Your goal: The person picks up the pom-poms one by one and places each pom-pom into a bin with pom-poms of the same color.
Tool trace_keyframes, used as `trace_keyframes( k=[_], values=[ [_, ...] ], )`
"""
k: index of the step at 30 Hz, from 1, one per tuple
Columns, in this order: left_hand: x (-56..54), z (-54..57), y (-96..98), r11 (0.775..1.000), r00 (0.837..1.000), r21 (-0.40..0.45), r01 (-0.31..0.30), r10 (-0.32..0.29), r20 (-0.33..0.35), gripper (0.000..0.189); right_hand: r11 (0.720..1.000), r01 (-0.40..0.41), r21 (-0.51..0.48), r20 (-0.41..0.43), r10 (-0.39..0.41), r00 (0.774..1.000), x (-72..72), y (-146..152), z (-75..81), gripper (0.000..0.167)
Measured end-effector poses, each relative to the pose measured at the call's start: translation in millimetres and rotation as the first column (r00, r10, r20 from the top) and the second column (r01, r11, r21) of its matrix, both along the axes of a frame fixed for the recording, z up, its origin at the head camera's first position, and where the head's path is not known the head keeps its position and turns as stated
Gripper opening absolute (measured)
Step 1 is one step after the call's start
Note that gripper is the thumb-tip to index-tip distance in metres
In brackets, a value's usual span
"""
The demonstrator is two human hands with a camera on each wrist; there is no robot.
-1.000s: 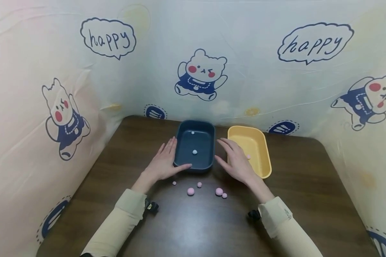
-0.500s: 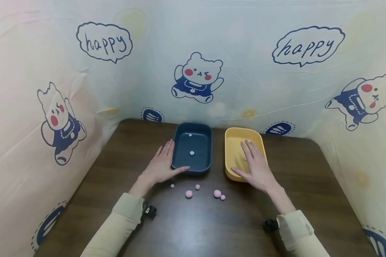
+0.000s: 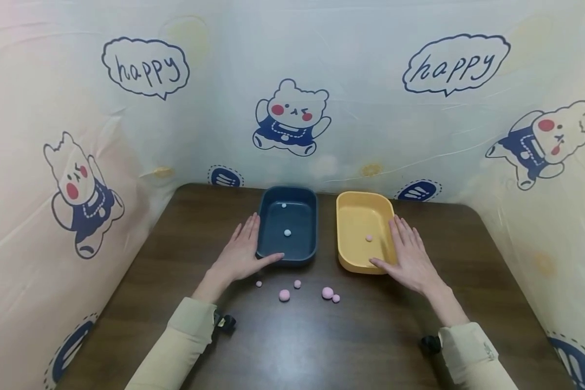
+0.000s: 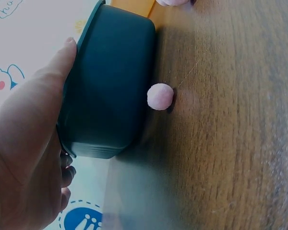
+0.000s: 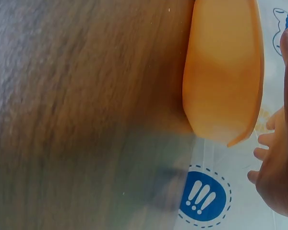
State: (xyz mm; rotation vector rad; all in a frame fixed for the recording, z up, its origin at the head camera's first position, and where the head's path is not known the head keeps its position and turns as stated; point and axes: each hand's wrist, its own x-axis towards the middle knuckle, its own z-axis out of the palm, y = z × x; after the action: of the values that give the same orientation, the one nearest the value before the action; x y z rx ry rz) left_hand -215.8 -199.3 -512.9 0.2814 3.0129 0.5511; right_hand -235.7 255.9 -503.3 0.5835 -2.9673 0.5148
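In the head view my left hand (image 3: 240, 252) lies along the left side of a dark blue tray (image 3: 268, 193), fingers straight, thumb over its near left corner. Two small white balls, one nearer (image 3: 287, 233) and one farther (image 3: 284, 206), sit inside it. At the right side of a yellow tray (image 3: 347, 264) is my right hand (image 3: 413, 262), fingers extended and thumb spread towards the near rim. The right wrist view shows a gap between this hand and the yellow tray's wall (image 5: 223, 76). One pink ball (image 3: 369, 238) rests in the yellow tray.
Several pink balls lie in front of the trays, among them a larger one (image 3: 284, 295) and a touching pair (image 3: 327, 293). The dark wooden table (image 3: 292, 346) meets a printed cloth backdrop (image 3: 361, 97) behind the trays.
My right hand has moved right, from between the trays, across the yellow one to its right side. My left hand stays beside the blue tray. The camera view has shifted slightly.
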Motion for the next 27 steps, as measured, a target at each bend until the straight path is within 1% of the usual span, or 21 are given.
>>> trace_keyframes(
  k=[6, 12, 18, 27],
  values=[
    [1.0, 0.5, -1.1, 1.000, 1.000, 0.011, 0.000, 0.000, 0.004, 0.135, 1.000, 0.019, 0.017, 0.057, -0.019, 0.998, -3.1, 5.4, -1.8, 0.122],
    [1.7, 0.4, -1.0, 1.000, 1.000, 0.013, -0.003, 0.002, 0.004, 0.134, 0.999, 0.030, 0.028, 0.126, -0.033, 0.991, -1.2, 7.0, -5.6, 0.121],
    [2.2, 0.4, -0.4, 1.000, 1.000, 0.011, -0.003, 0.003, 0.002, 0.134, 0.999, 0.034, 0.036, 0.139, -0.039, 0.990, 1.2, 7.4, -8.4, 0.119],
    [1.6, 1.5, -1.6, 1.000, 1.000, 0.009, 0.002, -0.002, 0.002, 0.134, 0.997, 0.047, 0.056, 0.159, -0.056, 0.986, -0.3, 5.8, -7.7, 0.122]
  ],
)
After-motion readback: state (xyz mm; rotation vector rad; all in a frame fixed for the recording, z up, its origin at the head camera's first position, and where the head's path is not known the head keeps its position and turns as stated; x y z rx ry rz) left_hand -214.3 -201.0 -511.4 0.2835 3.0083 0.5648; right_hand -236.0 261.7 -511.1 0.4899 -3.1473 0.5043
